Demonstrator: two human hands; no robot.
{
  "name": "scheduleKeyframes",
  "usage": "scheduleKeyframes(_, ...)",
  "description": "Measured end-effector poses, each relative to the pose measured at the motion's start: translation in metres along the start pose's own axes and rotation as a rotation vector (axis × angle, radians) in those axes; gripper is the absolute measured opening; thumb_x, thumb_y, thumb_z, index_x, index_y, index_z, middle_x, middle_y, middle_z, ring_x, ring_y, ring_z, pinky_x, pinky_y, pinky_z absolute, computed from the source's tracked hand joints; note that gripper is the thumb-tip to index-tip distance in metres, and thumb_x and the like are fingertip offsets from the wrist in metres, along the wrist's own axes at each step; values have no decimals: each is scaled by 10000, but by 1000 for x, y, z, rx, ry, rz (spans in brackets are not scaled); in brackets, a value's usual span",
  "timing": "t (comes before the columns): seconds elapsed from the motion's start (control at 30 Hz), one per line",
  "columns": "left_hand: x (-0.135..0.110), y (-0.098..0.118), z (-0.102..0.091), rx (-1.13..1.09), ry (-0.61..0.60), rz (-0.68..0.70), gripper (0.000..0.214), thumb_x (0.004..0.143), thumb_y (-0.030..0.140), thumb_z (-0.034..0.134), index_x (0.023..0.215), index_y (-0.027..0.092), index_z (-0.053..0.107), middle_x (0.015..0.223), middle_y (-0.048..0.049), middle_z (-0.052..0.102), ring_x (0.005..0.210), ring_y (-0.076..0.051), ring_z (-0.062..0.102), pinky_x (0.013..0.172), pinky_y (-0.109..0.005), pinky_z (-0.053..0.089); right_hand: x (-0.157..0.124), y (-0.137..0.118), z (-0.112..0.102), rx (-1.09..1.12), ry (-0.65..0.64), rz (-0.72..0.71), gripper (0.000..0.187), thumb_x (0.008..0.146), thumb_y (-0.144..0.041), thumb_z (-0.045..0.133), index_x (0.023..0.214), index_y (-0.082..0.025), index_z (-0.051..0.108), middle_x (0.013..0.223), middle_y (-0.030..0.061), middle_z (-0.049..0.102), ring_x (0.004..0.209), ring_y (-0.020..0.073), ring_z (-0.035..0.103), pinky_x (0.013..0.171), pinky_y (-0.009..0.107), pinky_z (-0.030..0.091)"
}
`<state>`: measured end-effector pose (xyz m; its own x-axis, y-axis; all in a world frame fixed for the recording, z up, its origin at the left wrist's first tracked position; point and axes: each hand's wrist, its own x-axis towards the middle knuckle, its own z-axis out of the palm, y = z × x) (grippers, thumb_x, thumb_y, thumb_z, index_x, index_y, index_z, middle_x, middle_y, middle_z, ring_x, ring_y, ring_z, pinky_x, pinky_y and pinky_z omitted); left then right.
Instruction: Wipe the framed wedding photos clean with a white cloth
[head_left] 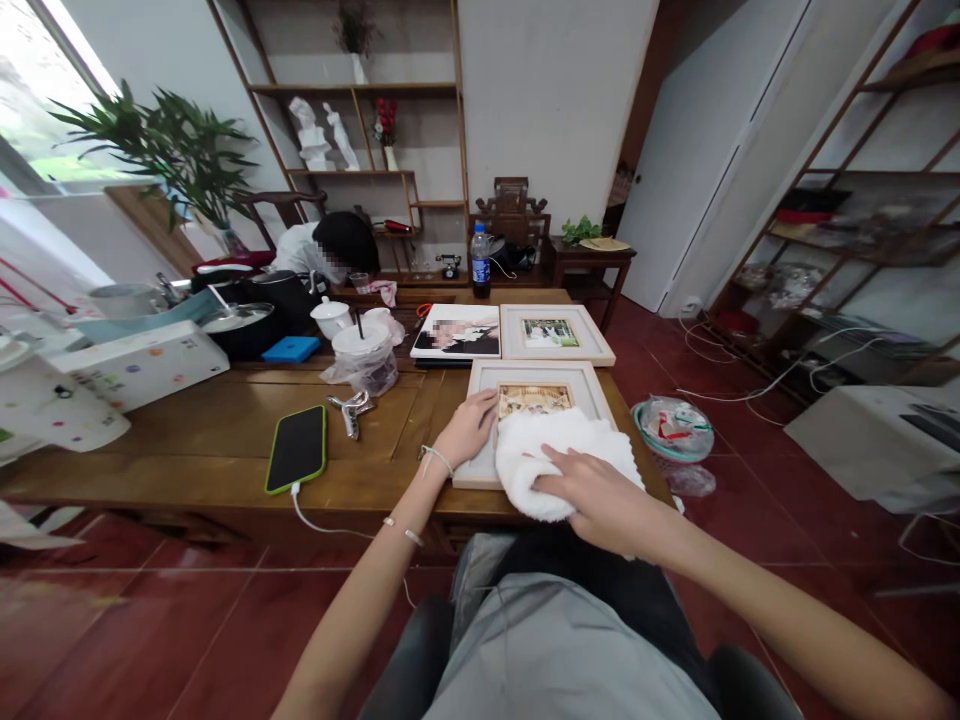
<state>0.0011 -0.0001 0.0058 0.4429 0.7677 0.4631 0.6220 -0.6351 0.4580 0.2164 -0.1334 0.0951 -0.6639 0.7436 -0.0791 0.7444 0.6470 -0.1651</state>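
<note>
A light wooden picture frame (589,385) lies flat at the near edge of the low wooden table (225,440). My left hand (466,430) rests flat on the frame's left side, fingers stretched out. My right hand (592,490) presses down on a white cloth (551,450) that covers the frame's lower right part, fingers lying over the cloth. Two more framed pictures lie just beyond: a frameless photo (456,332) and a second light wooden frame (555,334).
A phone in a green case (298,448) on a charging cable, a metal clip (350,410), a lidded plastic cup in a bag (365,360), pots, a blue-capped bottle (480,262). A person sits bent over behind the table. A basin (673,428) stands on the floor at right.
</note>
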Motion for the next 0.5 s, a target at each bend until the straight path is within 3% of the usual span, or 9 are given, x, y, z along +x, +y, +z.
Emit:
scheduleKeyframes(0.13, 0, 0, 0, -11, 9, 17, 342, 902, 177, 428, 1192, 116, 599, 1283, -145, 573, 1216, -235, 521, 1068, -428, 395, 30, 38, 11, -42, 63, 103, 623, 680, 0, 434, 1265, -189, 540, 1396, 163, 451, 1310, 269, 386, 1045, 437, 309)
scheduleKeyframes(0.33, 0, 0, -2, -19, 3, 21, 341, 911, 191, 421, 1196, 119, 592, 1291, -137, 569, 1218, -228, 518, 1069, -429, 396, 89, 102, 7, -226, 313, 269, 571, 716, 15, 466, 1263, -135, 537, 1369, 168, 476, 1350, 280, 311, 1072, 432, 248)
scheduleKeyframes(0.4, 0, -1, -1, -20, 10, 21, 339, 910, 196, 425, 1198, 132, 591, 1286, -129, 574, 1213, -228, 523, 1065, -433, 401, 102, 112, 2, -243, 339, 298, 584, 713, 27, 465, 1272, -128, 527, 1380, 165, 464, 1343, 285, 313, 1056, 432, 259)
scheduleKeyframes(0.5, 0, -2, -1, -21, 14, 22, 338, 914, 196, 414, 1194, 141, 593, 1281, -122, 579, 1215, -224, 522, 1066, -437, 400, 108, 111, 0, -270, 281, 249, 581, 709, 40, 445, 1249, -144, 552, 1400, 143, 452, 1325, 305, 321, 1017, 453, 289)
